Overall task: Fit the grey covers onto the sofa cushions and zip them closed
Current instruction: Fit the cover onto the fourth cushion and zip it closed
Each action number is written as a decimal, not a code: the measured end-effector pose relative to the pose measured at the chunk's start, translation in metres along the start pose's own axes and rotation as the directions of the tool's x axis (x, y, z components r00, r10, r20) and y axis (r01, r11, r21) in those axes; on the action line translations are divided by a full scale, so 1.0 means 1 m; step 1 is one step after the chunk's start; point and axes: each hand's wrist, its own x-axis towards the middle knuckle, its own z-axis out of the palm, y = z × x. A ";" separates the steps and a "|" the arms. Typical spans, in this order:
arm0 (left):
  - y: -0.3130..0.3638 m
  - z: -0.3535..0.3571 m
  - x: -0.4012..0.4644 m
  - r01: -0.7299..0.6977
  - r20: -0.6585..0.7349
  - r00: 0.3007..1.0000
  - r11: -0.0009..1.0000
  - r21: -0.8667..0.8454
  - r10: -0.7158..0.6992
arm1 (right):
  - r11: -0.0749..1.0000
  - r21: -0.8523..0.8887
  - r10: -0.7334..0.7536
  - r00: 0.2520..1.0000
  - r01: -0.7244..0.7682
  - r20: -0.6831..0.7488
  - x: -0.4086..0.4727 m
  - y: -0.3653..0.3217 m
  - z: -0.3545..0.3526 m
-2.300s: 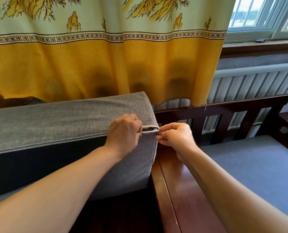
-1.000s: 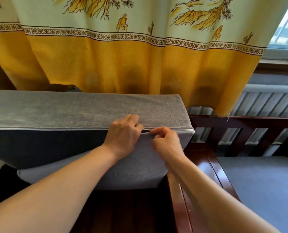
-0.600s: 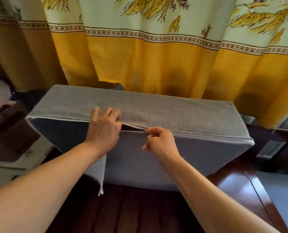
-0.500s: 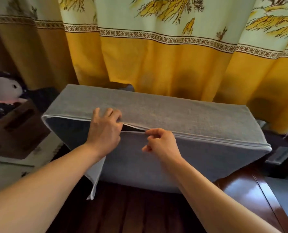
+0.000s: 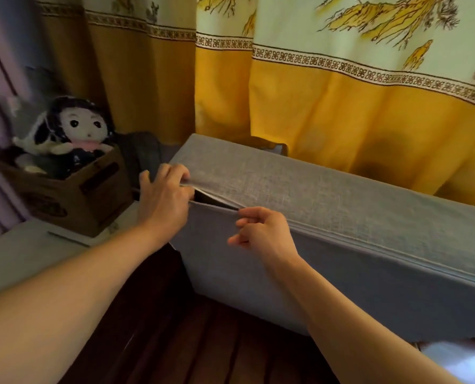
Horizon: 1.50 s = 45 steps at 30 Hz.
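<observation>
Zip: we have run it leftward along the grey cover (image 5: 328, 189); a short gap (image 5: 211, 199) remains. Our left hand (image 5: 164, 200) grips the cover's corner; our right hand (image 5: 264, 231) pinches at the zip, pull unseen.

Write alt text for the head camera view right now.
Two bare hands zip a grey cover on a sofa cushion: the left hand grips the open corner, the right hand pinches at the zip line. Behind hangs a yellow curtain.

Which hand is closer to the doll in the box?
Left. The left hand grips the cover's end just right of the doll; the right hand pinches the zip further right.
</observation>
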 end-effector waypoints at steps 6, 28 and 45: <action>-0.038 0.000 -0.010 0.257 0.038 0.966 0.959 -0.120 -0.254 | 1.000 0.030 0.001 0.986 -0.006 0.169 0.020 -0.015 0.051; -0.065 0.008 -0.001 0.633 0.638 0.703 -0.132 -0.763 -0.313 | 0.313 -0.869 -0.528 0.831 0.383 0.176 0.059 -0.037 0.115; -0.041 0.017 -0.001 0.630 0.505 0.589 -0.034 -0.776 -0.631 | 0.114 -0.848 -0.799 0.555 0.518 0.232 0.074 -0.011 0.114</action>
